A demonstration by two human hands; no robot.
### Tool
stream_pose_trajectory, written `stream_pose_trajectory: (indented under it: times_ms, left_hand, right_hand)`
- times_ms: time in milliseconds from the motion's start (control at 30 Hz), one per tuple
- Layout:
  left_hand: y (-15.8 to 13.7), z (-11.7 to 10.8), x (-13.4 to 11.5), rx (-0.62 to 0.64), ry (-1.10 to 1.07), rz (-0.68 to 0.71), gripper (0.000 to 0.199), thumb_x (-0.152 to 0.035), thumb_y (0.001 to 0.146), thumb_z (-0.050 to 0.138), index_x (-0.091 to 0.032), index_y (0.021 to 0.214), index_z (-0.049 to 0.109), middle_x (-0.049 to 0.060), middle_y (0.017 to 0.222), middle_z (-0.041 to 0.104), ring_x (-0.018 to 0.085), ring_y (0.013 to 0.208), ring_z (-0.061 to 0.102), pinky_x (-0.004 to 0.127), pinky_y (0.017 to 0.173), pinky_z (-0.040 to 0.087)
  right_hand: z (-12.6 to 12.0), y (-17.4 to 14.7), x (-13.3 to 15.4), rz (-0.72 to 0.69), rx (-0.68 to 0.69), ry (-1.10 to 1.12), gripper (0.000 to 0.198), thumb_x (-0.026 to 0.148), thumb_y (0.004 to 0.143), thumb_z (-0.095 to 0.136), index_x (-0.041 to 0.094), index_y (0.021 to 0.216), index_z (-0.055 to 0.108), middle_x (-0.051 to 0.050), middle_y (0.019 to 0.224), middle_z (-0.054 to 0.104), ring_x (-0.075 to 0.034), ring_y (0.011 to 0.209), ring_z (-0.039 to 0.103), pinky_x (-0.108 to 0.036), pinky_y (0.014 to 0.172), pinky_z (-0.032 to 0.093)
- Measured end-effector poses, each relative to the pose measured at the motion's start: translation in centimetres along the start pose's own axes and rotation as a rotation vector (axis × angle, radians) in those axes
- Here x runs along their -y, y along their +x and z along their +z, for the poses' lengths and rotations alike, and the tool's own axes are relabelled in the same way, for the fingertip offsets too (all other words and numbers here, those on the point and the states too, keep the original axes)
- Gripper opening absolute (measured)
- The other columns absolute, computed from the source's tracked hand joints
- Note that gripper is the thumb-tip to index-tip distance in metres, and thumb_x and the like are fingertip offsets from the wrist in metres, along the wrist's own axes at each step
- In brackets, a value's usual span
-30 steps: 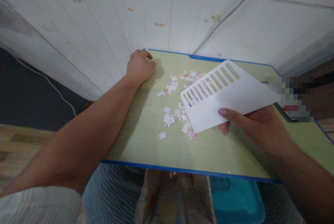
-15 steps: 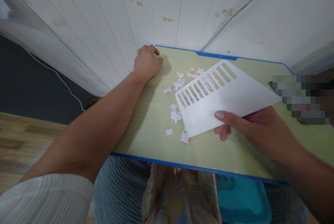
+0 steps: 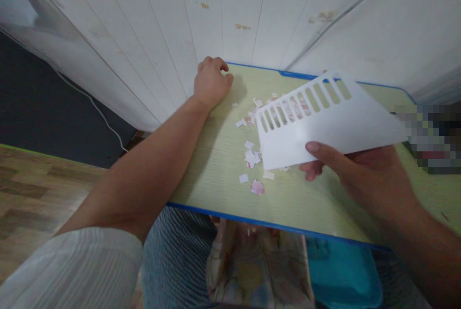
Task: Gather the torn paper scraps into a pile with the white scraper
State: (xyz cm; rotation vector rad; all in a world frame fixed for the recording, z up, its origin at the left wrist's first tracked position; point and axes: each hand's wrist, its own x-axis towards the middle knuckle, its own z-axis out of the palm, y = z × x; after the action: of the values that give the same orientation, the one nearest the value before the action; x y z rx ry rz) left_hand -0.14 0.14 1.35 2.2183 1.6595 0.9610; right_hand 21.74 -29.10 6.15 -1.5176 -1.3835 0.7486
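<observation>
My right hand (image 3: 363,169) pinches a flat white slotted scraper (image 3: 306,136), thumb on top and fingers underneath. A row of long slots runs along the scraper's far side, and it is held tilted above the table. Small torn paper scraps (image 3: 254,157) lie scattered on the tabletop, some seen through the slots and some hidden below the scraper. My left hand (image 3: 212,80) rests at the far left corner of the table (image 3: 212,155), loosely curled. A gap shows between its thumb and forefinger, with nothing visible in it.
White panelled wall (image 3: 237,1) rises behind the blue-edged table, with a cable (image 3: 342,16) running down it. A blurred-out item (image 3: 432,141) lies at the right. Below the front edge are a patterned bag (image 3: 259,270) and a turquoise tray (image 3: 345,275).
The scraper in my right hand has lifted and shifted right, uncovering a few scraps near its near corner. My left hand stays at the table corner. The whole view has shifted slightly.
</observation>
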Motion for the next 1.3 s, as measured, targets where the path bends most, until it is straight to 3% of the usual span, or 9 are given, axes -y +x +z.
stream_pose_trajectory:
  times_ms: [100, 267, 333, 467, 600, 767, 900, 1067, 1300]
  left_hand:
    - [-1.2, -3.8, -2.5, 0.029, 0.030, 0.062, 0.013, -0.025, 0.092, 0.066, -0.027, 0.102, 0.074, 0.006, 0.117, 0.075, 0.029, 0.122, 0.065, 0.047, 0.111, 0.051]
    - [-10.2, -10.9, -7.1, 0.422, -0.019, 0.397, 0.004, -0.033, 0.085, 0.077, -0.031, 0.088, 0.077, 0.003, 0.095, 0.076, 0.027, 0.096, 0.074, 0.047, 0.095, 0.059]
    - [-14.6, -12.3, -7.7, 0.646, -0.101, 0.509, 0.010, -0.037, 0.089, 0.079, -0.037, 0.099, 0.081, 0.002, 0.107, 0.079, 0.028, 0.105, 0.076, 0.048, 0.100, 0.061]
    - [-19.5, -12.3, -7.3, 0.744, -0.124, 0.554, 0.016, -0.035, 0.097, 0.078, -0.040, 0.112, 0.081, 0.006, 0.117, 0.079, 0.030, 0.112, 0.075, 0.051, 0.103, 0.062]
    - [-20.1, -11.2, -7.1, 0.761, -0.068, 0.578, 0.007, -0.030, 0.103, 0.071, -0.034, 0.103, 0.076, 0.008, 0.112, 0.077, 0.029, 0.109, 0.074, 0.051, 0.098, 0.062]
    - [-19.8, -11.1, -7.4, 0.797, -0.029, 0.580, 0.009, -0.025, 0.102, 0.068, -0.031, 0.095, 0.069, 0.006, 0.103, 0.076, 0.028, 0.103, 0.073, 0.048, 0.091, 0.062]
    - [-19.8, -11.2, -7.7, 0.792, -0.059, 0.563, 0.011, -0.021, 0.100, 0.069, -0.032, 0.101, 0.069, 0.004, 0.101, 0.076, 0.027, 0.101, 0.072, 0.045, 0.090, 0.060]
    - [-19.6, -11.2, -7.7, 0.814, -0.135, 0.526, 0.016, -0.011, 0.100, 0.066, -0.025, 0.107, 0.071, 0.003, 0.100, 0.074, 0.021, 0.097, 0.071, 0.037, 0.090, 0.058]
    - [-17.7, -11.2, -8.1, 0.841, -0.203, 0.456, 0.019, -0.011, 0.104, 0.061, -0.022, 0.111, 0.075, 0.004, 0.105, 0.074, 0.018, 0.095, 0.069, 0.032, 0.087, 0.055]
  right_hand:
    - [-1.8, 0.2, -1.2, -0.046, -0.146, -0.019, 0.037, 0.051, 0.092, 0.092, 0.026, 0.068, 0.077, -0.004, 0.065, 0.076, -0.024, 0.053, 0.072, -0.037, 0.051, 0.062]
    - [-6.2, 1.0, -4.2, -0.143, -0.250, -0.226, 0.035, 0.037, 0.094, 0.091, 0.025, 0.066, 0.075, -0.004, 0.066, 0.076, -0.022, 0.057, 0.073, -0.033, 0.050, 0.057]
    - [-7.4, 1.8, -4.8, -0.172, -0.239, -0.342, 0.036, 0.027, 0.094, 0.090, 0.024, 0.061, 0.074, -0.002, 0.061, 0.074, -0.021, 0.060, 0.074, -0.030, 0.052, 0.055]
    - [-8.5, 3.9, -4.1, -0.087, -0.236, -0.481, 0.034, 0.019, 0.092, 0.089, 0.022, 0.060, 0.077, 0.002, 0.057, 0.072, -0.013, 0.055, 0.070, -0.023, 0.053, 0.047]
    - [-8.2, 5.8, -3.4, -0.099, -0.209, -0.378, 0.039, 0.026, 0.097, 0.083, 0.020, 0.059, 0.077, 0.003, 0.053, 0.069, -0.011, 0.053, 0.067, -0.021, 0.055, 0.046]
    - [-7.3, 6.2, -5.0, -0.080, -0.235, -0.186, 0.022, 0.026, 0.094, 0.085, 0.012, 0.078, 0.081, 0.001, 0.059, 0.072, -0.012, 0.052, 0.068, -0.022, 0.053, 0.046]
    - [-6.9, 6.1, -6.4, 0.000, -0.239, -0.248, 0.020, 0.027, 0.095, 0.085, 0.010, 0.083, 0.082, -0.001, 0.060, 0.073, -0.013, 0.053, 0.068, -0.024, 0.056, 0.049]
    - [-6.7, 6.4, -7.1, -0.053, -0.250, -0.314, 0.021, 0.025, 0.092, 0.087, 0.018, 0.074, 0.079, 0.000, 0.053, 0.068, -0.021, 0.051, 0.066, -0.035, 0.064, 0.059]
    - [-6.2, 6.4, -7.4, -0.058, -0.220, -0.251, 0.022, 0.024, 0.092, 0.088, 0.019, 0.073, 0.077, 0.001, 0.052, 0.066, -0.022, 0.050, 0.066, -0.038, 0.066, 0.058]
